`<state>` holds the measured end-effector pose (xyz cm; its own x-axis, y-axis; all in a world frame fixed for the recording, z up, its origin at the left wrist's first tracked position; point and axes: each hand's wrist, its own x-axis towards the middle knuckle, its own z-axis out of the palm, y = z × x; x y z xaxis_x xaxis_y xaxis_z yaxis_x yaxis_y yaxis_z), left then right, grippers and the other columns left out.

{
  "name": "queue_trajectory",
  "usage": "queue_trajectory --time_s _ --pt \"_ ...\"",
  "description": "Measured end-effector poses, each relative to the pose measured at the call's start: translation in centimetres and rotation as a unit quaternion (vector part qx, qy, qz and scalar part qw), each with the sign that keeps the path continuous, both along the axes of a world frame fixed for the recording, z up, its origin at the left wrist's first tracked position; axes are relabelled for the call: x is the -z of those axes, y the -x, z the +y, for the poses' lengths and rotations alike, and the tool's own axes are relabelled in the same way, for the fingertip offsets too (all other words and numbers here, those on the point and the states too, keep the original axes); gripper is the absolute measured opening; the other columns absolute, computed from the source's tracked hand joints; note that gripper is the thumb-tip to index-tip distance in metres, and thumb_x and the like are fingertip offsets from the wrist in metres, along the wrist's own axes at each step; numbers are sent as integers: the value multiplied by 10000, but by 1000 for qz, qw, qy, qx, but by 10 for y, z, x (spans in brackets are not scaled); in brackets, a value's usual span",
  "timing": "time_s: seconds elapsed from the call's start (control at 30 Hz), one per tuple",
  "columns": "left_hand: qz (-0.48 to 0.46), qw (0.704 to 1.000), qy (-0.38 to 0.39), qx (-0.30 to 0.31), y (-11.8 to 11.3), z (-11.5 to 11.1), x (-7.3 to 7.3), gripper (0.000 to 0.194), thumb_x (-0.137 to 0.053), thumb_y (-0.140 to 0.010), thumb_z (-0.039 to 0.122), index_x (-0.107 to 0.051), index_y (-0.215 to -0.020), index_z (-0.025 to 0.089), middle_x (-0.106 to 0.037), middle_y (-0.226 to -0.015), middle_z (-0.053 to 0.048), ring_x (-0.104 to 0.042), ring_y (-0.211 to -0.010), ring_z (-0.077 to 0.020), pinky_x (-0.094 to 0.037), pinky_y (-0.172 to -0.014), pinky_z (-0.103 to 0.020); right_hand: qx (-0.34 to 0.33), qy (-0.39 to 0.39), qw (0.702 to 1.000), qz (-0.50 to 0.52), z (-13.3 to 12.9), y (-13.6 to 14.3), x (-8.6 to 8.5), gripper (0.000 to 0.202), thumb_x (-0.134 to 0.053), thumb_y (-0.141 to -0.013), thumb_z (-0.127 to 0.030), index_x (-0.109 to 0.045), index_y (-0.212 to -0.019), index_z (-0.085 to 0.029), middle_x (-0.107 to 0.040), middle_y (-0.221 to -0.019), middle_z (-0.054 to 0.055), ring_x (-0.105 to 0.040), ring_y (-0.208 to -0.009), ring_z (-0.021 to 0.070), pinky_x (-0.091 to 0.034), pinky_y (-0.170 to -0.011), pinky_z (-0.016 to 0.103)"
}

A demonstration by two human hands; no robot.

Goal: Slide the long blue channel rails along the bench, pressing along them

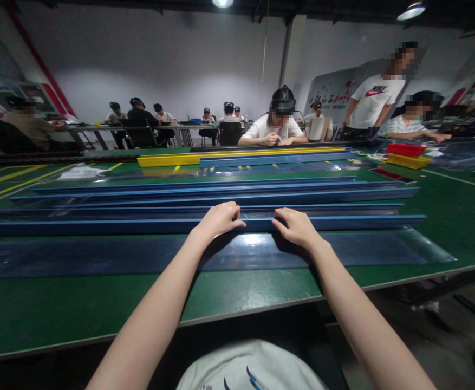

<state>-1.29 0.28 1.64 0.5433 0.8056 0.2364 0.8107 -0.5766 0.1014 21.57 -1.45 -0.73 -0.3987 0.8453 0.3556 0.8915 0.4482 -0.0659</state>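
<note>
Both hands grip a long blue plastic strip (pixel 351 222) that runs left to right across the table. My left hand (pixel 220 219) closes over its top edge with the thumb on the near side. A short way to the right, my right hand (pixel 296 226) pinches the same strip in a like manner. Flat on the table in front of it lies a long clear plastic film sleeve (pixel 343 250), partly under my wrists. Behind the held strip lie several more blue strips (pixel 383 193), roughly parallel to it.
Farther back, a yellow strip (pixel 164 161) and another blue strip (pixel 269 161) lie on the green table (pixel 245 292). Red and yellow bins (pixel 408 161) stand at the right, near a phone-like red-screened object (pixel 391 175). A person (pixel 273 130) sits opposite; others sit beyond.
</note>
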Motion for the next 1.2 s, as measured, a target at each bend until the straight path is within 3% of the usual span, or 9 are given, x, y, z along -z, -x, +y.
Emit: queue_trajectory --time_s 0.2,0.37,0.9,1.2 --pt "1 1000 1 -3 0 0 0 244 -580 -738 413 -560 -723 171 -571 -782 -15 -520 -688 -147 -335 -559 -228 -21 -17 999 -29 -2 15 1 270 -382 -848 -398 -546 -880 -186 -618 -876 60 -540 -801 159 -311 -657 238" --pt "3 1000 -1 -6 0 -1 0 243 -578 -739 413 -550 -710 174 -562 -773 -9 -516 -676 -143 -320 -542 -229 -24 -15 999 -38 -1 22 0 210 -406 -850 -344 -546 -854 -188 -613 -847 55 -535 -780 156 -293 -629 240" --pt "7 1000 -22 18 1 -1 4 229 -546 -768 413 -529 -752 185 -557 -796 -2 -522 -720 -143 -340 -569 -226 -24 -24 999 -27 2 19 -2 203 -427 -834 -312 -564 -758 -183 -609 -786 57 -532 -747 157 -279 -611 242" --pt "7 999 -17 27 -4 -6 2 211 -521 -790 407 -537 -814 197 -560 -853 -7 -530 -777 -150 -372 -617 -229 13 -22 999 -28 3 4 -1 218 -440 -812 -332 -581 -727 -189 -609 -758 52 -536 -715 157 -279 -587 244"
